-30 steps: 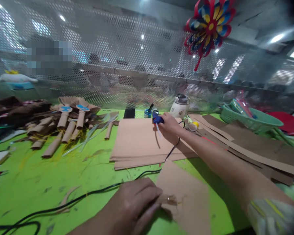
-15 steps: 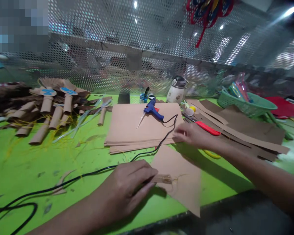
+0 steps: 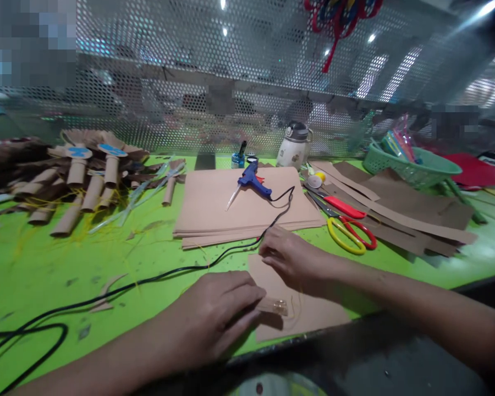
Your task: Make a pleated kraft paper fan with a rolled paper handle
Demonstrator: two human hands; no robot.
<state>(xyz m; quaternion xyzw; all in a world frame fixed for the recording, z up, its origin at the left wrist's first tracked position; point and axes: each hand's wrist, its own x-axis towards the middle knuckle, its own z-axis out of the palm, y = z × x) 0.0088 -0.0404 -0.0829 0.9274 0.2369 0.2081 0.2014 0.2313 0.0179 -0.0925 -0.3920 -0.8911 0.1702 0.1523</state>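
Note:
My left hand [image 3: 225, 311] is closed round a small folded strip of brown paper [image 3: 274, 305] with its ragged end sticking out past the fingertips. A loose sheet of brown kraft paper [image 3: 313, 316] lies under that end, at the table's front edge. My right hand [image 3: 291, 253] is over the sheet's far part with curled fingers, close to a black cord [image 3: 231, 250]; what its fingertips hold, if anything, is hidden. A thin yellowish thread [image 3: 299, 302] trails on the sheet between my hands.
A blue glue gun [image 3: 253, 180] rests on a stack of brown paper [image 3: 210, 206]. Scissors [image 3: 350, 234] with red and yellow handles lie to the right, before a green basket [image 3: 421, 165]. Paper tubes [image 3: 93, 192] are piled at left. A bottle [image 3: 292, 148] stands behind.
My right hand has come left and nearer, from the stack's edge to above the loose sheet. The sheet has turned. The scissors' handles are now uncovered. My left hand keeps its hold.

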